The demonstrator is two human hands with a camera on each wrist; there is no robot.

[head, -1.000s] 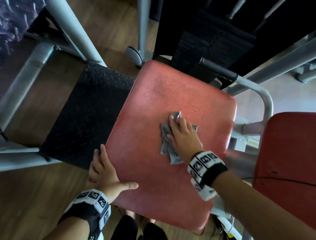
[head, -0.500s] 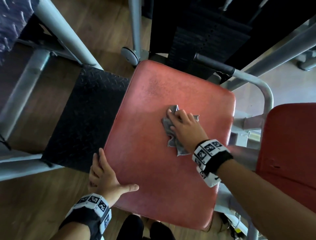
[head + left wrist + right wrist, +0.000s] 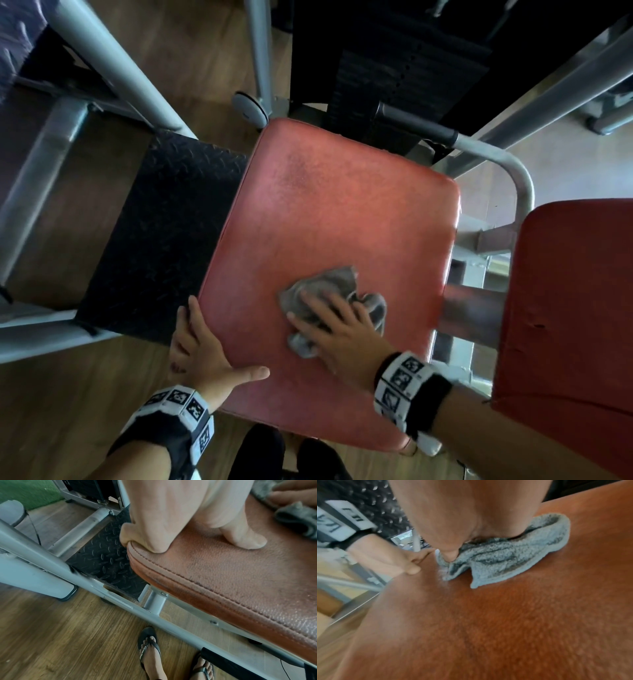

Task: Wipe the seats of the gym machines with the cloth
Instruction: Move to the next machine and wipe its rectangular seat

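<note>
A worn red seat (image 3: 325, 212) fills the middle of the head view. A crumpled grey cloth (image 3: 342, 279) lies on its near-right part. My right hand (image 3: 329, 318) presses flat on the cloth with straight, spread fingers. In the right wrist view the cloth (image 3: 513, 555) bunches under my palm (image 3: 462, 513) on the seat (image 3: 505, 615). My left hand (image 3: 202, 346) grips the seat's near-left edge, thumb on top, fingers down the side. The left wrist view shows that hand (image 3: 171, 513) hooked over the stitched seat rim (image 3: 231, 574) and the cloth (image 3: 298, 516) at the far right.
A black tread plate (image 3: 154, 233) lies left of the seat between grey frame tubes (image 3: 102, 61). A black weight stack (image 3: 394, 68) stands behind it. A grey handle bar (image 3: 513, 171) and a second red pad (image 3: 575, 308) are on the right. My sandalled feet (image 3: 149, 649) stand on wooden floor.
My right hand has slid the cloth from the middle of the seat toward its near edge. My left hand has kept its hold on the seat's edge.
</note>
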